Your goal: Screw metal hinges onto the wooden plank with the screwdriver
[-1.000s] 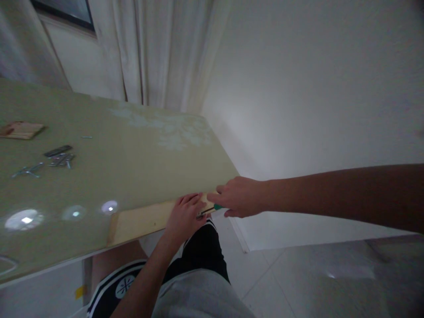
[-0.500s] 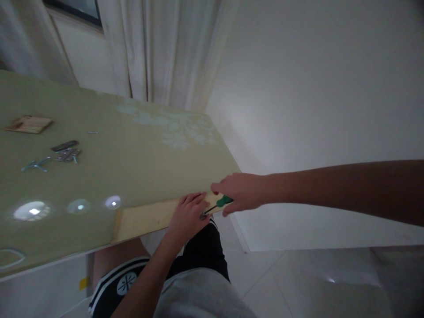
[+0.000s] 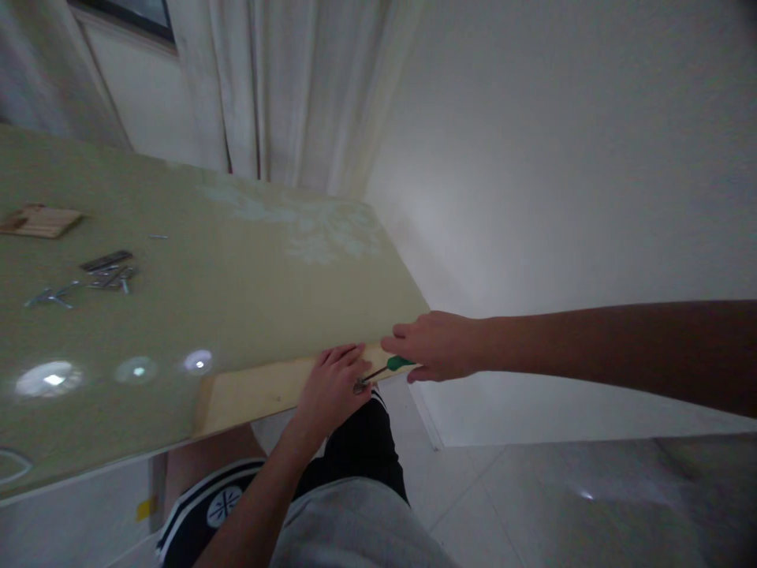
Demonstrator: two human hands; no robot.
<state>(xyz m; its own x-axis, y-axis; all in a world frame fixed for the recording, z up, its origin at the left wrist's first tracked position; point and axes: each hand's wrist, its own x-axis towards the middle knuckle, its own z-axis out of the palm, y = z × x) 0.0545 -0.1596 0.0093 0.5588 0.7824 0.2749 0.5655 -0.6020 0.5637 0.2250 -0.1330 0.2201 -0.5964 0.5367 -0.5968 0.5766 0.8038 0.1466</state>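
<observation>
A long pale wooden board (image 3: 248,394) lies along the near edge of the table. My left hand (image 3: 331,386) rests on it, fingers over the top, gripping it near its right part. Beside my left thumb a small metal piece (image 3: 359,386) sits at the board's edge; its shape is partly hidden. My right hand (image 3: 443,345) is closed around the green handle of a screwdriver (image 3: 397,363). The screwdriver's shaft slants down to the left, its tip at the small metal piece.
On the green table (image 3: 254,292), metal plates (image 3: 110,264), several screws (image 3: 53,295), a lone screw (image 3: 158,237) and a wood piece (image 3: 44,221) lie at left. A white wall (image 3: 561,197) rises at right; curtains (image 3: 307,95) hang behind.
My right hand has turned slightly on the screwdriver handle and shifted a little right. My left hand holds its place on the board. The whole view has slid slightly.
</observation>
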